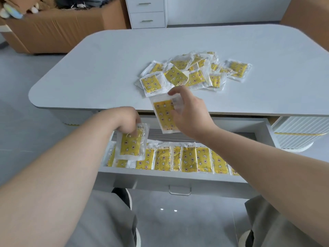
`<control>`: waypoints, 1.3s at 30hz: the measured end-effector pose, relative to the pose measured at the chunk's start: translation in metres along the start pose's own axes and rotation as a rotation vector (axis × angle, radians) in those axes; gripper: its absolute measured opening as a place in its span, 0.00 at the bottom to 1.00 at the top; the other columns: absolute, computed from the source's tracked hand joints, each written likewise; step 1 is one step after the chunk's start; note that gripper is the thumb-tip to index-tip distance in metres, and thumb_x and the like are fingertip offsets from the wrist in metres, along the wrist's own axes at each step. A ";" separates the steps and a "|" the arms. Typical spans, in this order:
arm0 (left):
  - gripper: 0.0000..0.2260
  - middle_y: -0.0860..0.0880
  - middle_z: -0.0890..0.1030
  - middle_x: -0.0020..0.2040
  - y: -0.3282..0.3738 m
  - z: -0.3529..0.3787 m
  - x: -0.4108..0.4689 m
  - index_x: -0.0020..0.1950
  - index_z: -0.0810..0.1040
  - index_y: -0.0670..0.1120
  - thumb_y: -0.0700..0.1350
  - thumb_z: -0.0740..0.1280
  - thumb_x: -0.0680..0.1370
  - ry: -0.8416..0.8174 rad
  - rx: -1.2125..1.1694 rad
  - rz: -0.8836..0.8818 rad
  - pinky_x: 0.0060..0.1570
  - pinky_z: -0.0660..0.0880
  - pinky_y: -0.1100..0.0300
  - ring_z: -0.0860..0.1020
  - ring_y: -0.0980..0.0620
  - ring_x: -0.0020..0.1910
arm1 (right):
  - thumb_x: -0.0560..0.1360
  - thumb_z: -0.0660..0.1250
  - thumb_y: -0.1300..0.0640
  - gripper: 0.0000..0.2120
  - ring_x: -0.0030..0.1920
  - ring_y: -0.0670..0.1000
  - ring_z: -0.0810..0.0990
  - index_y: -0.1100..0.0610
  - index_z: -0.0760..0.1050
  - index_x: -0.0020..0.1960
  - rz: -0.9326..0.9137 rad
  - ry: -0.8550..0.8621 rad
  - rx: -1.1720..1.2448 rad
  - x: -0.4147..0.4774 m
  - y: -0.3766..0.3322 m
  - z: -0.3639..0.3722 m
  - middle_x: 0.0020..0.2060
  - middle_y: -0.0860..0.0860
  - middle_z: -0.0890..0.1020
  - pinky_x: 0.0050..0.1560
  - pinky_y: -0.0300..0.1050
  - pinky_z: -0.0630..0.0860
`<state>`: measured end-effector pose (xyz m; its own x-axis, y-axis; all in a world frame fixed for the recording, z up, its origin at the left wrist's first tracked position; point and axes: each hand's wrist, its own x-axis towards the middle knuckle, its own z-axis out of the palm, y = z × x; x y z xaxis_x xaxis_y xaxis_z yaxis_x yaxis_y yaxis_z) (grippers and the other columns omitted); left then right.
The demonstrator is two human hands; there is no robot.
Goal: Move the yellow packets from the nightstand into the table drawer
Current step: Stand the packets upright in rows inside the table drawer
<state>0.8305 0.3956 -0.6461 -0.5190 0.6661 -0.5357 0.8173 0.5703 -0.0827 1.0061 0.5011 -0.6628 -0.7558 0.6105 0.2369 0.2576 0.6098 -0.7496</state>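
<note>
Your left hand hangs knuckles-up over the open drawer. Its fingers curl down and pinch the top edge of a yellow packet, which dangles above the drawer's left end. Your right hand, near the drawer's back edge, grips a second packet by its clear side margin. Thumb and fingers are closed on the film, and the packet stands tilted in front of the counter's rim.

Each packet is a flat rectangle of glossy clear plastic sealed round a yellow pad printed with stars, moons and small flowers. A line of print runs along one end, too small to read.

Inside the drawer, a row of packets lies side by side, slightly overlapping, along the front wall. On the smooth, pale grey, round-cornered counter, a heap of packets lies loose and overlapping, right of centre. A thin metal handle sits on the drawer's front.

Beyond the counter stand a brown cardboard box and a white cabinet with two drawers.
</note>
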 end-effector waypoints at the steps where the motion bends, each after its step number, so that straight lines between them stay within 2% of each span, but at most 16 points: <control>1: 0.18 0.50 0.78 0.53 -0.002 0.006 0.004 0.67 0.78 0.47 0.50 0.72 0.78 -0.049 0.002 0.009 0.48 0.74 0.57 0.77 0.48 0.51 | 0.77 0.62 0.66 0.20 0.47 0.55 0.81 0.50 0.68 0.66 0.006 -0.030 -0.011 -0.002 0.001 0.003 0.50 0.53 0.82 0.41 0.51 0.82; 3: 0.16 0.52 0.80 0.50 -0.006 0.017 0.012 0.64 0.79 0.48 0.51 0.71 0.78 -0.135 -0.013 0.033 0.47 0.76 0.57 0.79 0.50 0.49 | 0.78 0.62 0.66 0.20 0.48 0.55 0.81 0.50 0.68 0.66 0.023 -0.073 -0.013 -0.006 0.002 0.007 0.51 0.52 0.81 0.42 0.50 0.82; 5: 0.13 0.54 0.81 0.48 -0.008 0.027 0.018 0.62 0.81 0.49 0.51 0.70 0.79 -0.192 -0.030 0.052 0.41 0.75 0.59 0.80 0.52 0.47 | 0.77 0.62 0.66 0.19 0.46 0.53 0.81 0.51 0.69 0.65 0.035 -0.096 -0.009 -0.008 0.004 0.010 0.52 0.51 0.81 0.41 0.49 0.82; 6: 0.13 0.54 0.82 0.49 -0.008 0.031 0.021 0.62 0.80 0.49 0.50 0.71 0.79 -0.207 -0.038 0.059 0.42 0.76 0.60 0.81 0.52 0.48 | 0.77 0.62 0.66 0.19 0.44 0.50 0.81 0.51 0.70 0.64 0.042 -0.101 -0.011 -0.008 0.007 0.011 0.52 0.51 0.81 0.39 0.44 0.81; 8: 0.16 0.53 0.81 0.52 -0.007 0.039 0.026 0.64 0.78 0.47 0.51 0.71 0.78 -0.206 -0.040 0.065 0.49 0.79 0.57 0.81 0.50 0.52 | 0.76 0.63 0.66 0.16 0.38 0.40 0.76 0.51 0.74 0.60 0.053 -0.102 -0.014 -0.008 0.010 0.012 0.51 0.48 0.80 0.33 0.30 0.73; 9: 0.18 0.52 0.79 0.53 -0.006 0.042 0.027 0.65 0.77 0.47 0.52 0.72 0.78 -0.186 -0.029 0.064 0.52 0.78 0.57 0.81 0.49 0.54 | 0.76 0.64 0.66 0.15 0.37 0.38 0.74 0.51 0.76 0.58 0.063 -0.101 -0.007 -0.008 0.011 0.012 0.50 0.47 0.80 0.32 0.27 0.69; 13: 0.21 0.48 0.80 0.60 -0.003 0.054 0.034 0.66 0.76 0.44 0.52 0.73 0.77 -0.119 0.006 0.032 0.56 0.77 0.56 0.79 0.47 0.57 | 0.75 0.65 0.66 0.12 0.40 0.37 0.74 0.50 0.78 0.50 0.109 -0.093 0.026 -0.008 0.014 0.012 0.46 0.42 0.78 0.33 0.23 0.68; 15: 0.22 0.46 0.80 0.61 -0.001 0.063 0.037 0.66 0.74 0.42 0.51 0.72 0.77 -0.105 0.000 0.017 0.56 0.77 0.56 0.79 0.46 0.58 | 0.75 0.65 0.66 0.11 0.38 0.36 0.74 0.50 0.78 0.48 0.111 -0.098 0.021 -0.008 0.015 0.013 0.44 0.40 0.78 0.33 0.22 0.68; 18: 0.23 0.46 0.77 0.64 0.003 0.071 0.038 0.70 0.71 0.43 0.50 0.71 0.78 -0.086 0.000 0.002 0.54 0.75 0.57 0.78 0.46 0.60 | 0.75 0.66 0.66 0.11 0.33 0.37 0.71 0.50 0.78 0.46 0.116 -0.113 0.024 -0.009 0.016 0.013 0.42 0.38 0.77 0.31 0.23 0.67; 25: 0.34 0.46 0.75 0.67 0.006 0.066 0.038 0.75 0.66 0.43 0.55 0.74 0.75 -0.071 0.014 -0.045 0.54 0.78 0.57 0.78 0.46 0.58 | 0.75 0.67 0.66 0.11 0.33 0.39 0.73 0.50 0.78 0.46 0.163 -0.125 0.024 -0.007 0.017 0.014 0.40 0.39 0.78 0.28 0.25 0.67; 29: 0.32 0.47 0.75 0.70 0.006 0.042 0.032 0.74 0.71 0.47 0.50 0.78 0.73 -0.101 -0.329 -0.021 0.66 0.73 0.51 0.76 0.44 0.65 | 0.76 0.66 0.66 0.11 0.37 0.45 0.78 0.49 0.79 0.45 0.269 -0.151 0.042 -0.004 0.021 0.017 0.44 0.46 0.82 0.31 0.33 0.71; 32: 0.26 0.47 0.80 0.62 -0.003 0.028 0.022 0.63 0.77 0.53 0.44 0.81 0.68 -0.149 -0.709 -0.008 0.64 0.76 0.49 0.79 0.46 0.60 | 0.77 0.66 0.66 0.13 0.34 0.47 0.78 0.49 0.80 0.42 0.377 -0.170 0.100 -0.005 0.022 0.019 0.42 0.50 0.83 0.27 0.34 0.71; 34: 0.27 0.45 0.83 0.58 -0.006 0.027 0.017 0.59 0.78 0.51 0.41 0.83 0.64 -0.123 -0.964 0.003 0.62 0.78 0.49 0.81 0.47 0.58 | 0.77 0.68 0.65 0.13 0.37 0.50 0.81 0.50 0.81 0.40 0.422 -0.199 0.175 -0.007 0.019 0.023 0.40 0.51 0.83 0.32 0.38 0.77; 35: 0.27 0.45 0.83 0.55 -0.005 0.026 0.014 0.58 0.78 0.50 0.40 0.83 0.63 -0.096 -1.047 0.020 0.61 0.79 0.50 0.82 0.47 0.57 | 0.76 0.69 0.66 0.13 0.41 0.54 0.83 0.51 0.82 0.39 0.445 -0.219 0.213 -0.008 0.017 0.025 0.41 0.52 0.84 0.38 0.42 0.81; 37: 0.22 0.45 0.84 0.53 0.000 0.025 0.010 0.56 0.78 0.50 0.39 0.81 0.66 -0.037 -1.072 0.066 0.58 0.80 0.52 0.82 0.48 0.54 | 0.74 0.69 0.69 0.15 0.49 0.60 0.85 0.52 0.83 0.36 0.498 -0.260 0.291 -0.011 0.014 0.033 0.43 0.56 0.86 0.51 0.53 0.84; 39: 0.20 0.46 0.85 0.50 0.001 0.024 0.007 0.57 0.80 0.50 0.40 0.81 0.68 -0.014 -0.990 0.116 0.52 0.81 0.55 0.83 0.49 0.49 | 0.72 0.68 0.73 0.17 0.52 0.63 0.84 0.54 0.84 0.34 0.554 -0.308 0.387 -0.012 0.013 0.039 0.45 0.60 0.86 0.54 0.57 0.83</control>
<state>0.8334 0.3893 -0.6705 -0.4413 0.7407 -0.5066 0.2822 0.6504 0.7052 0.9950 0.4813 -0.6995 -0.7256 0.5731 -0.3809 0.4630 -0.0028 -0.8863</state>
